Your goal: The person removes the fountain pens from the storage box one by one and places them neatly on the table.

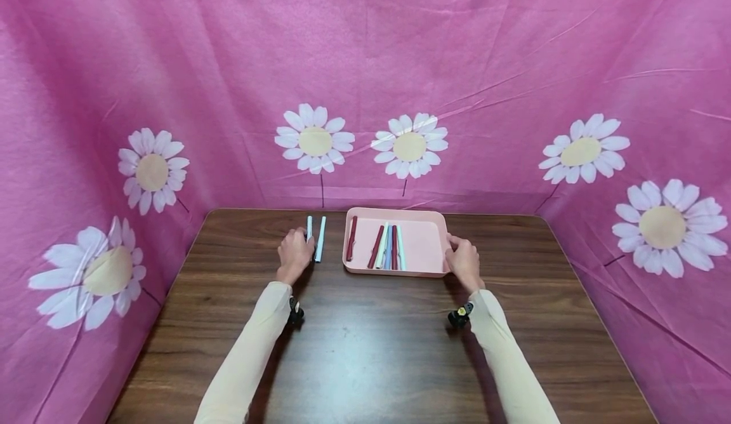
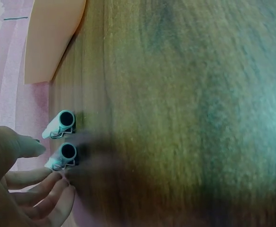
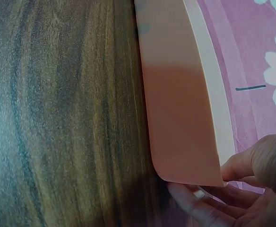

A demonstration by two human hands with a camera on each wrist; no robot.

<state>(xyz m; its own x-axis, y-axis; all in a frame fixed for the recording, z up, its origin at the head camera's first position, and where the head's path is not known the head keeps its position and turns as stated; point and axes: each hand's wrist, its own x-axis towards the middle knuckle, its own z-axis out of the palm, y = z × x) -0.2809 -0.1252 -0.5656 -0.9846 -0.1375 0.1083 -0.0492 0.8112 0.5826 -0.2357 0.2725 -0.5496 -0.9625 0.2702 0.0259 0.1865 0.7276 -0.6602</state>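
A pink cloth [image 1: 365, 43] printed with white daisies [image 1: 315, 141] hangs behind and to both sides of the hands, and a dark wood-grain table [image 1: 354, 379] lies beneath them, a patch of reflected light shining on it between the forearms. Both arms wear cream sleeves [image 1: 240, 364], each with a small black camera at the wrist.

The left hand [image 1: 294, 256] is loosely spread, its thumb standing clear of the fingers, with the nearer pale blue pen [image 1: 309, 222] between them; the fingertips touch that pen's side. Just to the right of this hand lies the farther pale blue pen [image 1: 320, 240], parallel to the first and standing between the hand and the pink tray [image 1: 422, 246].

The right hand [image 1: 464, 262] holds the tray by its near right corner, thumb at the rim and fingers around the outer wall. To that hand's left, inside the tray, a lone dark red pen [image 1: 351, 238] rests by the far-side wall, and a tight row lies closer: another dark red pen [image 1: 375, 246], a pale green one, a blue one, a third dark red one and an aqua one.
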